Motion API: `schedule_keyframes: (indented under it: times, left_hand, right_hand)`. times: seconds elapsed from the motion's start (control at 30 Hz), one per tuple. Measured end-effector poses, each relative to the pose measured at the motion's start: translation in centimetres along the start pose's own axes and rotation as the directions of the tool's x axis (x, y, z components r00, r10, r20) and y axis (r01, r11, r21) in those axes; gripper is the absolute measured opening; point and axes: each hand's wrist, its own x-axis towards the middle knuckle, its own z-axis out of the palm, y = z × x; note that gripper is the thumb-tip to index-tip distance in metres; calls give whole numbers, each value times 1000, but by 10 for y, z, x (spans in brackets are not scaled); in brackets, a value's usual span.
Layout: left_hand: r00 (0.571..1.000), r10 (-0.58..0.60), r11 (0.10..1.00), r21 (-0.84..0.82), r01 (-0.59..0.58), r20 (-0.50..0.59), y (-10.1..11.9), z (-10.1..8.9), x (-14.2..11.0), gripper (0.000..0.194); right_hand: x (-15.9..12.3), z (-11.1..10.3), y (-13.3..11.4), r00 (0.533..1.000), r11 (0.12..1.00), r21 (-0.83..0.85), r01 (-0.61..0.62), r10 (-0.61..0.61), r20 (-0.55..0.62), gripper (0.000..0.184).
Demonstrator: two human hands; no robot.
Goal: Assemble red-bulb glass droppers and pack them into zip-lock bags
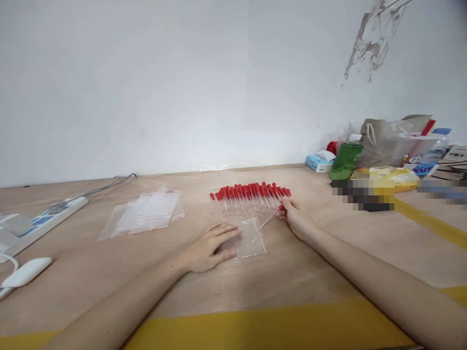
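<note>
A row of several glass droppers with red rubber bulbs (250, 194) lies on the wooden table. My right hand (296, 218) is pinched on one dropper (270, 217) by its red bulb, its glass tip pointing left toward a small clear zip bag (251, 240). My left hand (211, 245) lies flat on the left part of that bag, fingers stretched out and thumb along the bag's near edge, pressing it to the table.
A stack of clear zip bags (148, 211) lies to the left. A white power strip (47, 218) and a white device (25, 272) sit at far left. A green bottle (346, 158), tissue pack, yellow bag and plastic bags crowd the right back. Yellow tape (277, 328) runs along the near edge.
</note>
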Motion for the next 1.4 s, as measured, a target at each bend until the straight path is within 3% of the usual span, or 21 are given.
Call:
schedule_keyframes:
  times: [0.13,0.27,0.37,0.47,0.53,0.67,0.8,0.87,0.97,1.03,1.23,1.3,1.4]
  left_hand:
    - [1000,-27,1000,-9,27,14,3,1,0,54]
    - [999,-35,999,-23,35,8,6,-1,1,55]
    - [999,-45,999,-20,45,13,7,-2,1,55]
    - [998,-51,999,-7,51,24,7,-2,2,54]
    - [999,-46,999,-2,46,25,6,-2,2,54]
    - [1000,-26,1000,4,26,17,4,0,2,51]
    - [1000,-19,1000,11,19,14,3,1,2,49]
    - [1000,-19,1000,12,19,15,3,2,3,49]
    - [1000,-15,1000,7,15,11,3,2,3,48]
    - [1000,-8,1000,0,8,11,3,1,4,48]
    - [1000,16,999,-39,-16,5,3,2,7,46]
    - [1000,11,998,-61,-12,-6,3,2,7,47]
    - [995,-36,995,-93,27,-97,3,2,5,46]
  right_hand:
    - [-6,1,-1,996,995,60,-82,79,51,18]
    - [-7,-6,-6,957,982,10,-190,183,224,16]
    - [-5,-16,-16,881,964,-179,-194,252,400,18]
    - [-4,-23,-25,776,921,-380,-82,299,556,25]
    - [-6,-23,-27,740,899,-438,14,285,609,28]
    - [-16,-10,-20,747,865,-470,176,194,636,32]
    - [-26,6,-13,782,882,-427,199,120,612,32]
    - [-28,11,-11,767,879,-419,227,103,633,30]
    - [-27,12,-9,709,851,-440,285,122,695,28]
    - [-26,13,-9,685,855,-439,277,145,714,27]
    - [-32,18,-9,713,907,-398,134,191,675,34]
    - [-33,19,-9,701,892,-426,148,209,682,31]
    - [-31,16,-9,723,839,-486,245,176,668,25]
